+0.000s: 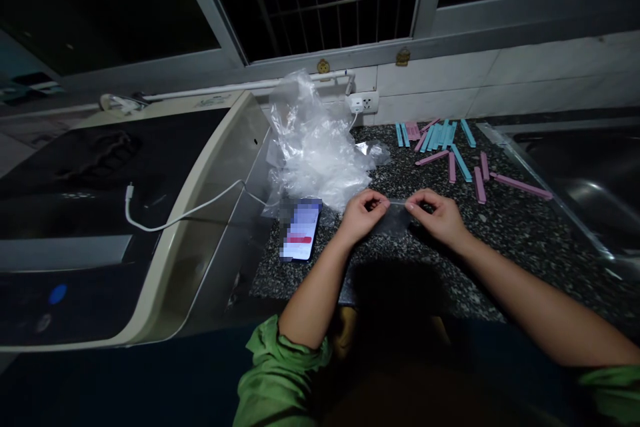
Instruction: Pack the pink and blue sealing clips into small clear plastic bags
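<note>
Between both hands hangs a small clear plastic bag (393, 221), its top edge stretched level above the speckled counter (495, 240). My left hand (364, 215) pinches one upper corner with thumb and forefinger. At the opposite corner, my right hand (439, 215) is closed in the same kind of pinch. Behind the left hand lies a heap of crumpled clear plastic bags (317, 147). Beyond the right hand, pink strips (479, 185) and light blue strips (461, 163) are scattered, some lying across each other. What the strips are, I cannot tell.
A lit phone (301, 230) rests left of my left hand. A washing machine (185, 213) stands at the left, with a white cable (200, 205) over its lid. The sink (595, 180) is at the right. A charger (356, 105) sits in the wall socket.
</note>
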`<state>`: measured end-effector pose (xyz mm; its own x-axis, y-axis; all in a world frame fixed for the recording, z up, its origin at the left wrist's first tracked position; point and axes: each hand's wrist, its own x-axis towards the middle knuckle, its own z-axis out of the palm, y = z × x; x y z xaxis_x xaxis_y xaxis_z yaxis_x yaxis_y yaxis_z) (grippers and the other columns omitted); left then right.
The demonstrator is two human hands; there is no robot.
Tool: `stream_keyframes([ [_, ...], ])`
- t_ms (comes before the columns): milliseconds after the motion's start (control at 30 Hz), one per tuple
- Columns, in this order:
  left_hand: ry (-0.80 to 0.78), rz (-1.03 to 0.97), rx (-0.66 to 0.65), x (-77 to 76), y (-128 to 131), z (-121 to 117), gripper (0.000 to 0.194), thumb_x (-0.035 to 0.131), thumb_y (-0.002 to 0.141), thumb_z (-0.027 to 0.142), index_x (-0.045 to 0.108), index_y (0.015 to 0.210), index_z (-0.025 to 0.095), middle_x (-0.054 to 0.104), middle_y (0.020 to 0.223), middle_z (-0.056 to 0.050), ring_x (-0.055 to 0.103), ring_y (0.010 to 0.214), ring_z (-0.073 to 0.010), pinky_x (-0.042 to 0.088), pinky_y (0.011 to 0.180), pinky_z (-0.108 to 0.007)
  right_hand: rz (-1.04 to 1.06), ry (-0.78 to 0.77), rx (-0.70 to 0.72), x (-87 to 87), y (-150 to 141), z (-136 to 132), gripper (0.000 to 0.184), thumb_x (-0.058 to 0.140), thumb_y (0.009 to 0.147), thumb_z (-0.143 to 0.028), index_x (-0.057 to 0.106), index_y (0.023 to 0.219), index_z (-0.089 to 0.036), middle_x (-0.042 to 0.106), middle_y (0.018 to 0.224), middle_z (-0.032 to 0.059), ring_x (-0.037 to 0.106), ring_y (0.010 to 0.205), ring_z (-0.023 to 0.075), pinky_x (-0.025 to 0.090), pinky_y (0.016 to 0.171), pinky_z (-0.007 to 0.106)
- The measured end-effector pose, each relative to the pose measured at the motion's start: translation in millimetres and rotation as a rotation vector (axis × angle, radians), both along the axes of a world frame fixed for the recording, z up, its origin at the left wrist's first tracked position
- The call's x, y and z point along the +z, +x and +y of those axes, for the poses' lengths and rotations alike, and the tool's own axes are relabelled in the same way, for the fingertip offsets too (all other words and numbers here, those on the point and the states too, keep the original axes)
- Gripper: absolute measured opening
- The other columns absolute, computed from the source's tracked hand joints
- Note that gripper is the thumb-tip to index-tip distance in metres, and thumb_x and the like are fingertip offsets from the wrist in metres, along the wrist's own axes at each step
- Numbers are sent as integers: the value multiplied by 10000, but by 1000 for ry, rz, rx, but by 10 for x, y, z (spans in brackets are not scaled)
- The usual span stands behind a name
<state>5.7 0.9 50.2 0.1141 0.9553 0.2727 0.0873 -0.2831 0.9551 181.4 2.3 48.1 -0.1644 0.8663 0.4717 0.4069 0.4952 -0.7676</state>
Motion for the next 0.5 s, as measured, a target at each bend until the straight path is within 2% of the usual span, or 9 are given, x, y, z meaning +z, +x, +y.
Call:
stream_keyframes([
  [267, -11, -6, 20, -10, -13, 12, 79, 605, 691, 205, 598, 648, 140, 535, 620, 26, 473, 607, -81, 363, 592, -207, -6, 24, -19, -28, 10, 12, 162, 572, 743, -330, 579, 644, -202, 594, 665, 31, 548, 678, 176, 437, 670, 325],
  [500, -60, -26, 13, -14, 0, 8, 58, 605, 690, 188, 595, 658, 140, 537, 607, 30, 469, 592, -78, 362, 581, -203, 5, -32, -2, -25, -1, 8, 162, 595, 731, -355, 607, 682, -201, 615, 705, 34, 562, 705, 176, 451, 681, 322],
])
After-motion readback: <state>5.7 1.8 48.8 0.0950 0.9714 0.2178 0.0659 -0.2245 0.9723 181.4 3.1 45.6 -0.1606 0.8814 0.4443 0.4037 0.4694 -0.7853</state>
